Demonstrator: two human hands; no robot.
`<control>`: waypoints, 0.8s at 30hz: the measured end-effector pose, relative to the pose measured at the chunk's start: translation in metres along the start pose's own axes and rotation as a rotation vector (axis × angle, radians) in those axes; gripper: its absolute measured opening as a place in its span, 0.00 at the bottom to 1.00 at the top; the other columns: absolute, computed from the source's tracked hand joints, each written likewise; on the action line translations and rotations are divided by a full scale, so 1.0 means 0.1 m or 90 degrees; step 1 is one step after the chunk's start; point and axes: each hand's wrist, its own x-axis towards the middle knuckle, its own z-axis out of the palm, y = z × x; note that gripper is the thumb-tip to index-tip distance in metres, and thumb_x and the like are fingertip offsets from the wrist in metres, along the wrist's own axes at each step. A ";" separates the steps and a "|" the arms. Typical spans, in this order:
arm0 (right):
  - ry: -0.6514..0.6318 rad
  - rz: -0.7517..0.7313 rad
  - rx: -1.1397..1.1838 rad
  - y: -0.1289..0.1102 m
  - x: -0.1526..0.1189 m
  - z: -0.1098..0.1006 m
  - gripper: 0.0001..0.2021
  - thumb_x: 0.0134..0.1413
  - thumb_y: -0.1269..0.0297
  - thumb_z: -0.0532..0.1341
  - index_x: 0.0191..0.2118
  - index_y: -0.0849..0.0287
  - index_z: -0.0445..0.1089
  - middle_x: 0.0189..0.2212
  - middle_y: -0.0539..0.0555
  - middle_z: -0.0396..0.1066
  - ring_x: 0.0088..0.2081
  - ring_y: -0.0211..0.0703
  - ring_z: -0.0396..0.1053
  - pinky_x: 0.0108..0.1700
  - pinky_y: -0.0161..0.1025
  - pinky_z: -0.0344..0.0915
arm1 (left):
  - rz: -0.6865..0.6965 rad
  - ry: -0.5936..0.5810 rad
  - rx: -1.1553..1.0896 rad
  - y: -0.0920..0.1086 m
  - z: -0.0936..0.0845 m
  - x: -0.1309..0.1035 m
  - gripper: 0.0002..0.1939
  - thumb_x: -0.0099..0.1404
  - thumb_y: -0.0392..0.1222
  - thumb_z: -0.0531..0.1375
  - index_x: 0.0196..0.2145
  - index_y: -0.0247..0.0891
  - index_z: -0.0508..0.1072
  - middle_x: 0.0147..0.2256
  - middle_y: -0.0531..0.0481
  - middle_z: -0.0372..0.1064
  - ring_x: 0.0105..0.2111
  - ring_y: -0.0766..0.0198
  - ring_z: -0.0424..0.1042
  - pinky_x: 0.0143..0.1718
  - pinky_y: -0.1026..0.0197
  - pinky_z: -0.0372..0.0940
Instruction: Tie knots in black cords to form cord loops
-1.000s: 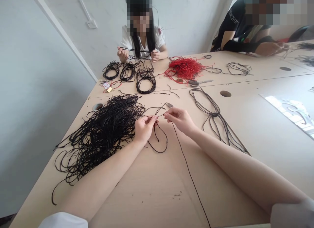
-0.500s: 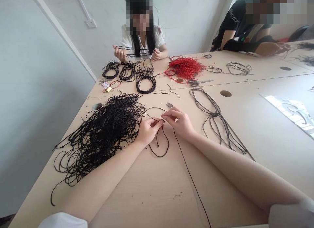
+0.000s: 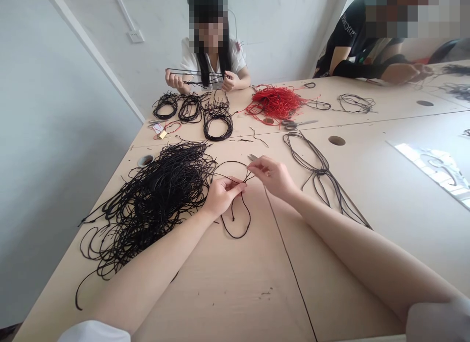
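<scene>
My left hand (image 3: 224, 194) pinches a thin black cord (image 3: 250, 219) between thumb and forefinger. Just to its upper right, my right hand (image 3: 272, 176) is closed on the same cord, drawing a strand up from the left fingertips. One loop of the cord hangs below my left hand and rests on the table, with a knotted end inside it. Another curve of it arches behind the hands. A large tangled heap of black cords (image 3: 157, 190) lies left of my left hand. Metal tips (image 3: 252, 157), probably of scissors or snips, poke out behind my right hand.
Coiled black cord bundles (image 3: 218, 126) and a red cord pile (image 3: 277, 103) lie farther back, near scissors (image 3: 293, 125). A tied bundle (image 3: 321, 172) sits to the right. Table holes (image 3: 337, 140) are visible. One person opposite holds cords (image 3: 194, 71); another works at far right.
My right hand has moved slightly up and away from my left, pulling strands out between them. The person opposite has shifted their hands a little.
</scene>
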 end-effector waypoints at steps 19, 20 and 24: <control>-0.158 0.120 0.308 -0.14 -0.01 0.01 0.15 0.55 0.51 0.60 0.35 0.60 0.66 0.29 0.54 0.74 0.27 0.38 0.71 0.33 0.38 0.68 | -0.017 -0.030 -0.008 -0.04 0.00 0.01 0.15 0.51 0.48 0.67 0.34 0.36 0.78 0.31 0.46 0.76 0.29 0.62 0.72 0.33 0.60 0.67; -0.164 0.124 0.316 -0.15 -0.01 -0.01 0.15 0.54 0.50 0.60 0.35 0.59 0.67 0.28 0.53 0.73 0.26 0.37 0.70 0.32 0.38 0.68 | -0.013 -0.029 -0.007 -0.04 0.01 0.00 0.15 0.52 0.48 0.67 0.34 0.36 0.78 0.30 0.46 0.76 0.28 0.63 0.72 0.33 0.60 0.67; -0.219 0.105 0.352 -0.19 0.01 -0.09 0.19 0.56 0.47 0.56 0.32 0.59 0.71 0.27 0.53 0.73 0.27 0.38 0.68 0.33 0.39 0.67 | 0.002 -0.011 -0.016 0.00 0.01 0.00 0.14 0.54 0.49 0.66 0.33 0.35 0.78 0.27 0.47 0.74 0.25 0.66 0.69 0.30 0.62 0.64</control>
